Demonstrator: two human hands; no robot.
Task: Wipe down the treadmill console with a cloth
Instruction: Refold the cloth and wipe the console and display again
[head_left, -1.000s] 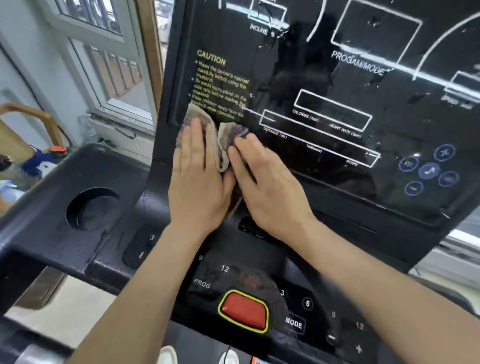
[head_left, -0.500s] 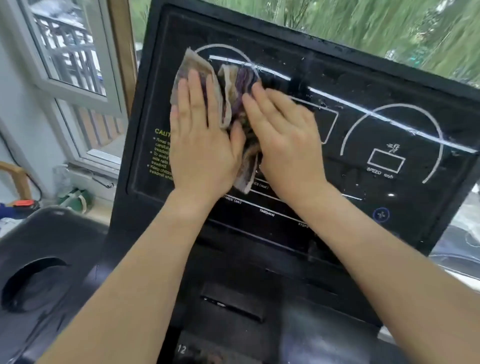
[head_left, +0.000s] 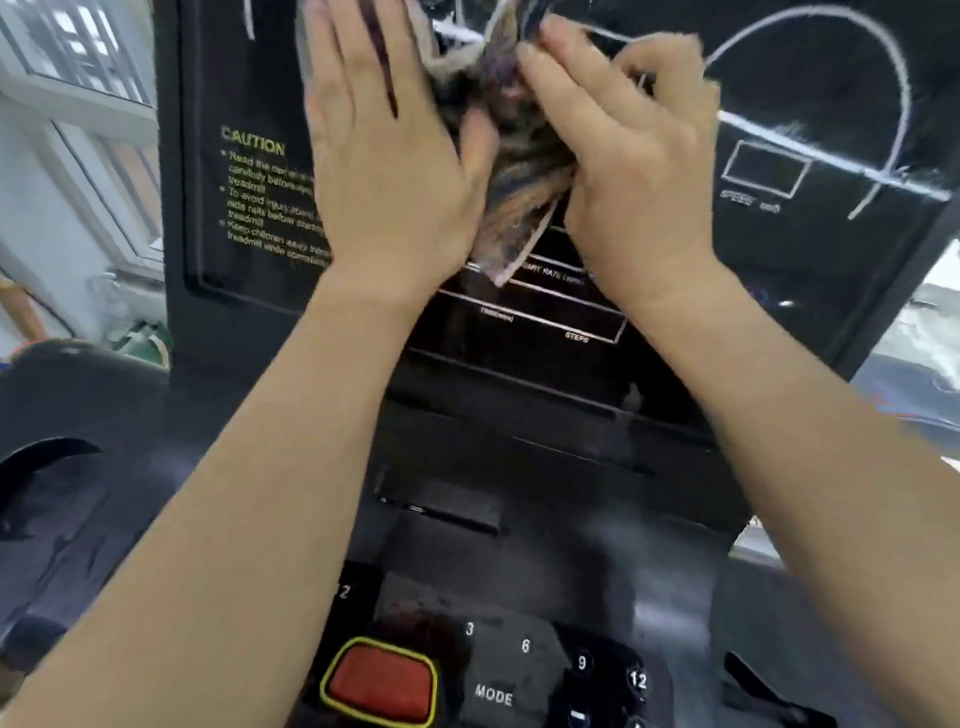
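Note:
The black treadmill console (head_left: 779, 249) fills the view, its glossy screen printed with white outlines and yellow caution text. A crumpled, brownish-purple cloth (head_left: 514, 171) is pressed against the upper middle of the screen. My left hand (head_left: 384, 156) lies flat on the cloth's left part, fingers spread upward. My right hand (head_left: 634, 156) presses on its right part, with fingers curled over the cloth's top. A corner of the cloth hangs down between my wrists. Most of the cloth is hidden under my palms.
Below the screen sits the button panel with a red stop button (head_left: 382, 680), a MODE key (head_left: 493, 693) and numbered keys. A cup-holder recess (head_left: 31, 467) lies at the left. A window (head_left: 78, 78) stands beyond the console's left edge.
Both hands carried the cloth from the lower left of the screen near the caution text up and right to the upper middle. My right fingers have curled over the cloth.

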